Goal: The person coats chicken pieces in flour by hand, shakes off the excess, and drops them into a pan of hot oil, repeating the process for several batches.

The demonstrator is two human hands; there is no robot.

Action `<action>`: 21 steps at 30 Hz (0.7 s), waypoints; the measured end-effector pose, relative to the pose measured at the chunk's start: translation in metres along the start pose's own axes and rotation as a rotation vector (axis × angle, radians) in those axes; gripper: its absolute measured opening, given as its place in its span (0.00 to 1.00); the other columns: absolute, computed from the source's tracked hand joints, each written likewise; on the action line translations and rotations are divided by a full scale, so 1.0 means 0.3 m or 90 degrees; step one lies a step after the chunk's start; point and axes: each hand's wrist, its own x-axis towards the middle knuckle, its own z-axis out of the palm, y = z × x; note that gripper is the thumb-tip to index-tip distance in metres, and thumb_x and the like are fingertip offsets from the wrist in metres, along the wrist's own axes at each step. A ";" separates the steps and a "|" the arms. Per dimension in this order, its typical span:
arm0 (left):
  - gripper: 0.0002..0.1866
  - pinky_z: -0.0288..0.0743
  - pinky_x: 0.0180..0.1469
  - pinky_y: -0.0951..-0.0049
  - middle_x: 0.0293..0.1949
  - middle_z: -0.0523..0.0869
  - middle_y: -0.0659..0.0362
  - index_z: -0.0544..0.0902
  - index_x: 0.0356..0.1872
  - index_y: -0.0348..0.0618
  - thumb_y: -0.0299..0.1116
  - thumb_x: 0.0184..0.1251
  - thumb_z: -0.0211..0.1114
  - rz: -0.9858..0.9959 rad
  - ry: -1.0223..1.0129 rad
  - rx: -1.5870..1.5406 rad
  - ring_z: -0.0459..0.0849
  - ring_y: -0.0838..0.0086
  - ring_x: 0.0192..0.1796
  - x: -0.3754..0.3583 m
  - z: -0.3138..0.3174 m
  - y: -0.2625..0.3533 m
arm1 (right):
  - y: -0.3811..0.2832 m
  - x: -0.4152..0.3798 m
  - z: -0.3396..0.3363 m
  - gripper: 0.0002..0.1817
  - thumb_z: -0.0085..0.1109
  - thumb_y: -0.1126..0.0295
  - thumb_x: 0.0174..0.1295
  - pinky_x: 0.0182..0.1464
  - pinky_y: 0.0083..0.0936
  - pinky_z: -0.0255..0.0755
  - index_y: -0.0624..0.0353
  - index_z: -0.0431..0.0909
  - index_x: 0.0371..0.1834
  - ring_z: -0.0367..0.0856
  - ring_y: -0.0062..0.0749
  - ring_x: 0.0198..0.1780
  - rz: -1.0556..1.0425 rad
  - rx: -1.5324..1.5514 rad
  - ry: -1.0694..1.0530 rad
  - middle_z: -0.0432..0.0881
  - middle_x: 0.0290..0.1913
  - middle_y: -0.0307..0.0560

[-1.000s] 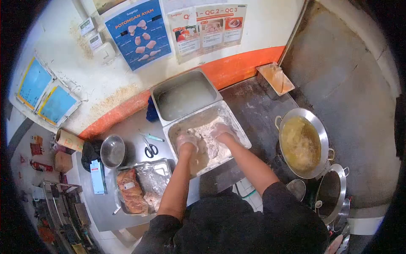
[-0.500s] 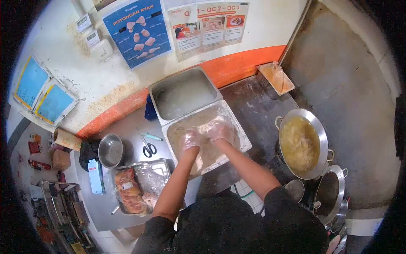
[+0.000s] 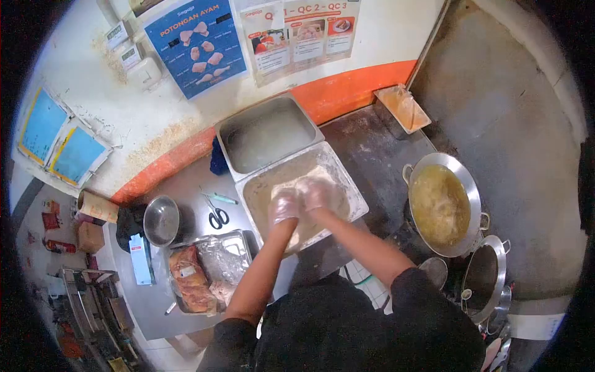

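Both gloved hands, left hand (image 3: 284, 206) and right hand (image 3: 314, 193), meet side by side over the flour tray (image 3: 347, 180), fingers closed on a floured piece between them.

Two steel pans (image 3: 268, 131) (image 3: 347, 186) are counted beside the wok (image 3: 441, 204), and two lids (image 3: 485, 277) (image 3: 432, 271) below it. One bowl (image 3: 161, 220) and one pair of scissors (image 3: 217, 216) are seen left of the pans.

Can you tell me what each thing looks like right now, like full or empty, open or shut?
Flour tray: holds flour, both hands in it.
Left hand: gloved, pressing into the flour.
Right hand: gloved, pressing beside the left.
Back tray: nearly empty.
Wok: full of bubbling oil.
Small bowl: empty.
Scissors: lying shut.
Chicken tray: holds marinated pieces.
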 end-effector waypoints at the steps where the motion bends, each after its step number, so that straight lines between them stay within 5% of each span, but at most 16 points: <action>1: 0.22 0.74 0.44 0.56 0.40 0.83 0.44 0.83 0.37 0.42 0.52 0.59 0.56 0.047 0.043 -0.068 0.83 0.52 0.43 0.008 0.058 -0.010 | -0.069 -0.015 -0.002 0.11 0.54 0.68 0.60 0.45 0.28 0.75 0.57 0.80 0.43 0.80 0.29 0.39 -0.039 0.027 0.029 0.83 0.41 0.47; 3: 0.21 0.74 0.45 0.58 0.38 0.84 0.44 0.83 0.37 0.43 0.52 0.59 0.57 -0.031 0.042 -0.069 0.83 0.53 0.44 0.002 0.014 0.002 | -0.020 0.080 0.050 0.09 0.55 0.67 0.60 0.44 0.27 0.75 0.57 0.81 0.39 0.79 0.26 0.40 0.168 0.246 -0.057 0.84 0.41 0.48; 5: 0.20 0.74 0.46 0.59 0.37 0.83 0.44 0.83 0.36 0.43 0.51 0.61 0.56 -0.058 -0.023 0.072 0.83 0.53 0.45 0.021 0.005 -0.032 | -0.056 0.083 -0.110 0.09 0.55 0.67 0.60 0.44 0.27 0.74 0.58 0.81 0.37 0.79 0.26 0.39 0.103 -0.109 -0.143 0.84 0.39 0.49; 9: 0.17 0.75 0.42 0.55 0.35 0.84 0.46 0.82 0.31 0.41 0.47 0.59 0.59 0.018 0.112 -0.133 0.82 0.51 0.40 -0.049 -0.029 0.103 | -0.138 -0.002 -0.073 0.10 0.55 0.63 0.57 0.44 0.39 0.74 0.55 0.83 0.34 0.82 0.44 0.41 0.103 0.067 -0.062 0.83 0.39 0.55; 10: 0.16 0.75 0.42 0.55 0.34 0.83 0.46 0.82 0.31 0.41 0.46 0.60 0.58 0.003 0.104 -0.114 0.82 0.52 0.39 -0.030 0.004 0.071 | -0.059 0.017 -0.058 0.10 0.55 0.63 0.56 0.45 0.38 0.74 0.54 0.82 0.36 0.82 0.44 0.42 0.005 -0.078 -0.031 0.83 0.41 0.55; 13: 0.15 0.74 0.42 0.56 0.33 0.82 0.45 0.81 0.31 0.41 0.41 0.62 0.54 0.012 0.055 -0.019 0.81 0.53 0.37 -0.036 -0.008 0.100 | 0.056 0.063 -0.083 0.11 0.55 0.64 0.56 0.50 0.37 0.73 0.53 0.82 0.39 0.81 0.44 0.45 0.074 -0.145 -0.068 0.82 0.45 0.53; 14: 0.14 0.74 0.42 0.57 0.33 0.82 0.45 0.81 0.31 0.40 0.41 0.62 0.53 0.021 0.026 0.098 0.81 0.53 0.37 -0.040 -0.003 0.129 | -0.122 0.021 -0.132 0.13 0.54 0.63 0.57 0.51 0.38 0.72 0.53 0.81 0.43 0.80 0.46 0.45 0.049 -0.253 -0.084 0.82 0.46 0.53; 15: 0.13 0.74 0.42 0.58 0.32 0.82 0.45 0.81 0.31 0.41 0.40 0.59 0.54 0.099 0.123 -0.012 0.81 0.53 0.37 -0.064 -0.007 0.159 | -0.100 0.013 -0.129 0.13 0.54 0.63 0.57 0.51 0.38 0.73 0.52 0.81 0.43 0.80 0.46 0.45 0.074 -0.209 -0.072 0.82 0.46 0.53; 17: 0.12 0.74 0.42 0.57 0.35 0.82 0.45 0.81 0.35 0.42 0.37 0.57 0.55 0.017 -0.028 0.122 0.81 0.52 0.38 -0.075 -0.112 0.212 | -0.050 0.015 -0.118 0.14 0.55 0.62 0.57 0.51 0.38 0.73 0.49 0.82 0.45 0.80 0.46 0.45 0.119 -0.118 -0.043 0.82 0.45 0.53; 18: 0.12 0.75 0.42 0.57 0.36 0.82 0.45 0.81 0.36 0.43 0.37 0.56 0.56 0.062 0.005 0.121 0.81 0.52 0.39 -0.053 -0.078 0.143 | -0.177 0.023 -0.229 0.14 0.56 0.61 0.56 0.51 0.36 0.73 0.45 0.81 0.46 0.80 0.45 0.46 0.088 -0.281 -0.119 0.82 0.46 0.52; 20: 0.13 0.75 0.42 0.56 0.38 0.82 0.46 0.80 0.39 0.44 0.36 0.54 0.58 0.157 0.059 0.120 0.81 0.51 0.40 -0.028 0.025 -0.074 | -0.213 0.057 -0.365 0.16 0.58 0.60 0.55 0.53 0.34 0.73 0.42 0.81 0.48 0.80 0.44 0.47 0.117 -0.230 -0.154 0.82 0.46 0.51; 21: 0.14 0.75 0.42 0.56 0.39 0.81 0.46 0.80 0.40 0.45 0.36 0.53 0.58 0.103 0.053 0.069 0.81 0.51 0.40 -0.054 -0.018 -0.076 | -0.237 0.065 -0.435 0.17 0.59 0.60 0.54 0.54 0.33 0.72 0.41 0.81 0.48 0.80 0.43 0.48 0.133 -0.206 -0.169 0.82 0.47 0.50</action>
